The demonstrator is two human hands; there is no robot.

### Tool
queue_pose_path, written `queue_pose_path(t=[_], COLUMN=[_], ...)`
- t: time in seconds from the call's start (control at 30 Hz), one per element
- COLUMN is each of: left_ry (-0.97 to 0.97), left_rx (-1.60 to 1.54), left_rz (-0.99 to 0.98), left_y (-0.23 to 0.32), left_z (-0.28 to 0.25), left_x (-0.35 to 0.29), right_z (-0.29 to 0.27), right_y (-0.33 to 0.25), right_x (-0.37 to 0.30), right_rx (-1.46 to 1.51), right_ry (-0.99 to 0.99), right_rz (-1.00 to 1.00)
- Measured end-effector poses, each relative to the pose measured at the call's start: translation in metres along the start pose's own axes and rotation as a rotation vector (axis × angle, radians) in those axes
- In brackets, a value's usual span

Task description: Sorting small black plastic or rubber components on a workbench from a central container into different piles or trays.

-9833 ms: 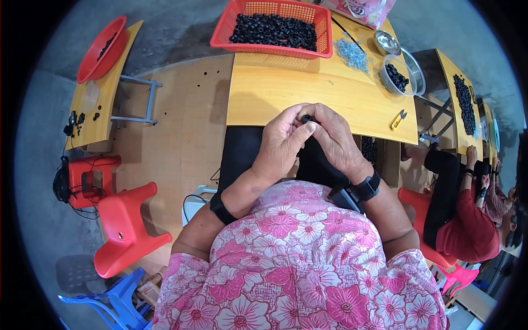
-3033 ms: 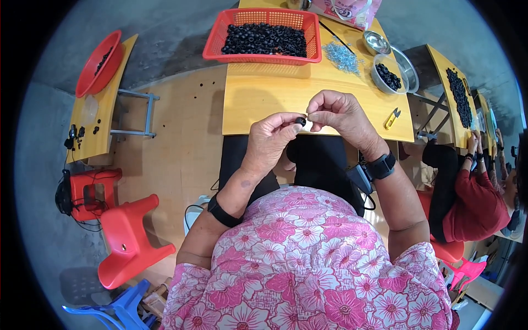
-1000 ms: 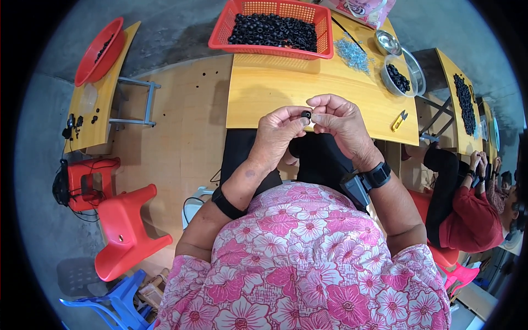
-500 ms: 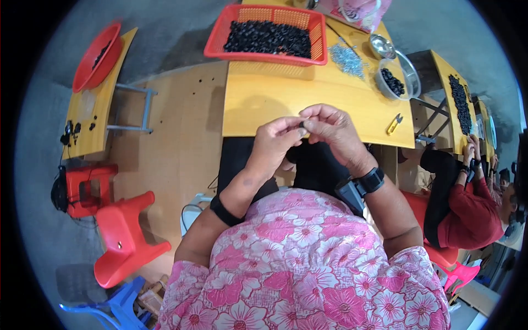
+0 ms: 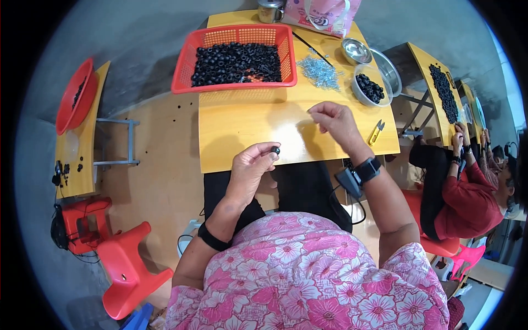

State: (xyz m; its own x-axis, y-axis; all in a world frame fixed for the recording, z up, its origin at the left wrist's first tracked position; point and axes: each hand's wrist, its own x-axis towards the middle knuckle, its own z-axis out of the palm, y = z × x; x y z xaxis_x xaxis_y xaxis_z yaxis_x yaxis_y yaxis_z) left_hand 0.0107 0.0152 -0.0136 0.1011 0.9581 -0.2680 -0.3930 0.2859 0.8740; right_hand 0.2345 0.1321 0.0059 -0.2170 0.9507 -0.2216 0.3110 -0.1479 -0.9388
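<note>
My left hand is in front of the table's near edge, thumb and forefinger pinched on a small black ring-shaped part. Above the near right of the yellow table, my right hand is bent forward. Its thumb and forefinger are apart, with nothing visible between them. Farther off, a pile of small shiny clear-blue pieces lies on the tabletop. Many similar black parts fill a red plastic basket at the far left, and more black parts sit in a clear bowl to the right.
Yellow-handled thread snips lie near the table's right edge. Behind the clear bowl stands a metal bowl; a pink bag and metal mug are at the back. A co-worker in red sits to the right; red stools stand left.
My hands have come apart: the right moved away to the right over the table, while the left moved left and down, keeping the black part. The whole view has shifted too.
</note>
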Motion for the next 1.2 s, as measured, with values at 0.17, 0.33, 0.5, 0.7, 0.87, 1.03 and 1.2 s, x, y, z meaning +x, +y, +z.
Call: queue_pose_path(t=[0.17,0.33,0.5,0.7,0.87,1.03,1.2], left_ry=[-0.018,-0.009,0.015,0.027,0.028,0.013,-0.029], left_rx=[-0.011,0.005,0.014,-0.021,0.029,-0.006,-0.061], left_rz=[-0.029,-0.027,-0.041,-0.136,-0.116,-0.158,-0.139], left_y=[-0.003,-0.003,-0.005,-0.002,-0.008,-0.009,-0.010], left_z=[-0.002,-0.005,-0.007,-0.007,-0.009,-0.013,-0.015], left_x=[0.008,0.014,0.016,0.019,0.020,0.021,0.022], right_z=[-0.044,-0.053,-0.041,-0.002,0.024,0.046,0.062], right_y=[0.030,0.035,0.023,-0.030,-0.057,-0.066,-0.068], right_x=[0.041,0.062,0.064,0.069,0.110,0.149,0.176], right_rx=[-0.655,-0.884,-0.921,-0.630,-0.827,-1.077,-1.125], right_ry=[0.276,0.407,0.457,0.335,0.123,-0.364,-0.662], right_rz=[-0.182,-0.084,-0.086,-0.585,-0.845,-0.709,-0.577])
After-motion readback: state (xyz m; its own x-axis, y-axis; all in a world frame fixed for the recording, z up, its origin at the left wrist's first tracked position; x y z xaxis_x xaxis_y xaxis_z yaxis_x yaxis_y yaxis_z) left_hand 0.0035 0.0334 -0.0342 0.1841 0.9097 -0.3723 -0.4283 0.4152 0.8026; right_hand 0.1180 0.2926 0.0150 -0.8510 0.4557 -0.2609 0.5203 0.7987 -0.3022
